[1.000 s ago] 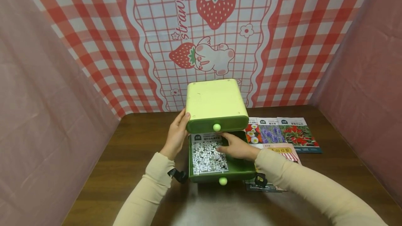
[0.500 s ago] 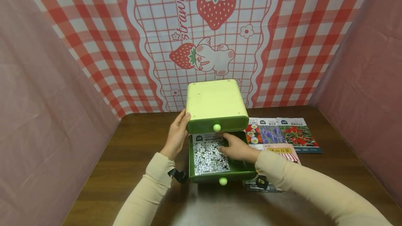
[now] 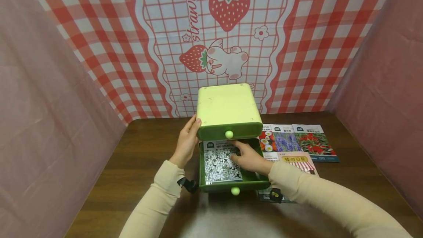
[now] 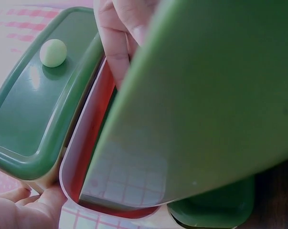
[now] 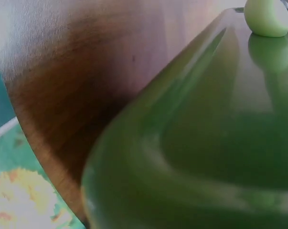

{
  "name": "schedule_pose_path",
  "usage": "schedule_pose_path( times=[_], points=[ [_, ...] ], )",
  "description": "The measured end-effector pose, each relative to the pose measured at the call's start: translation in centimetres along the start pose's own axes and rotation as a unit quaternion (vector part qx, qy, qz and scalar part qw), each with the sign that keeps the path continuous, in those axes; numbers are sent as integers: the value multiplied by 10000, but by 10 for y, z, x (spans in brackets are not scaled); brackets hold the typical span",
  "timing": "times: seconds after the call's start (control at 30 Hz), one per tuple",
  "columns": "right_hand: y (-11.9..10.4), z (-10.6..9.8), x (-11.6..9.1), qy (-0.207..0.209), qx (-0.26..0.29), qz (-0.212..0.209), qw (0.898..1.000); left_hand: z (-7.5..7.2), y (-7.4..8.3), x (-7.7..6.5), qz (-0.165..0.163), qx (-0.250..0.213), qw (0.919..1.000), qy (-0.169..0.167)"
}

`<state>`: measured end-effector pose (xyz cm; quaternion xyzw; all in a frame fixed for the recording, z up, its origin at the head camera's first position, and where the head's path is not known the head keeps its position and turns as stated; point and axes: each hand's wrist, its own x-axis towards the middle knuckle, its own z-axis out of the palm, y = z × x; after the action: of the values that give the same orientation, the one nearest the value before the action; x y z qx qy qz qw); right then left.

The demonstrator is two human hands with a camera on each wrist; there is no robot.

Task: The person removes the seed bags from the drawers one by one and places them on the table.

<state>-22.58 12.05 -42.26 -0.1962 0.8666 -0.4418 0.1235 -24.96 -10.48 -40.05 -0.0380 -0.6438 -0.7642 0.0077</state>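
Observation:
A two-tier drawer box [image 3: 228, 105], pale yellow-green with dark green fronts, stands mid-table. The lower drawer [image 3: 228, 186] is pulled out; the upper one is closed. My left hand [image 3: 185, 144] rests against the box's left side, thumb by the front corner. My right hand [image 3: 252, 159] reaches into the lower drawer, thumb and index finger touching a seed packet [image 3: 221, 166] printed with white flowers. Its other fingers are mostly hidden in the head view. The left wrist view shows right-hand fingers [image 4: 117, 57] behind the green drawer front. No hand appears in the right wrist view.
Right of the box lie several seed packets, including one with red flowers [image 3: 314, 144], one with purple flowers [image 3: 286, 142] and a pink one [image 3: 302, 161] partly under the right sleeve. A red checked cloth [image 3: 307, 65] hangs behind; pink curtains [image 3: 373, 83] flank the table.
The white-flower packet has shifted slightly right within the drawer, with my right hand moving a little along with it. My left hand keeps its place on the box.

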Motion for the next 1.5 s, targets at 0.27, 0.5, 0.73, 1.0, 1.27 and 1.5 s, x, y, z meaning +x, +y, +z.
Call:
schedule_pose_path(
  times=[0.27,0.5,0.73,1.0,1.27,1.5],
  points=[
    [-7,-1,-3,425,-459,287,9976,1,0,0,-15,-96,10000,-5],
    [-7,-3,-2,565,-168,619,9963,1,0,0,-44,-74,10000,31],
    [-6,-1,1,522,434,767,9947,1,-2,1,-50,-84,9999,60],
    [-1,0,3,496,1366,629,9874,2,-1,1,-6,-82,10000,25],
    [2,2,6,650,2153,670,9721,2,1,0,-8,-96,9999,28],
    [2,2,6,765,2347,757,9661,2,1,-1,-36,-69,10000,30]
  ],
)
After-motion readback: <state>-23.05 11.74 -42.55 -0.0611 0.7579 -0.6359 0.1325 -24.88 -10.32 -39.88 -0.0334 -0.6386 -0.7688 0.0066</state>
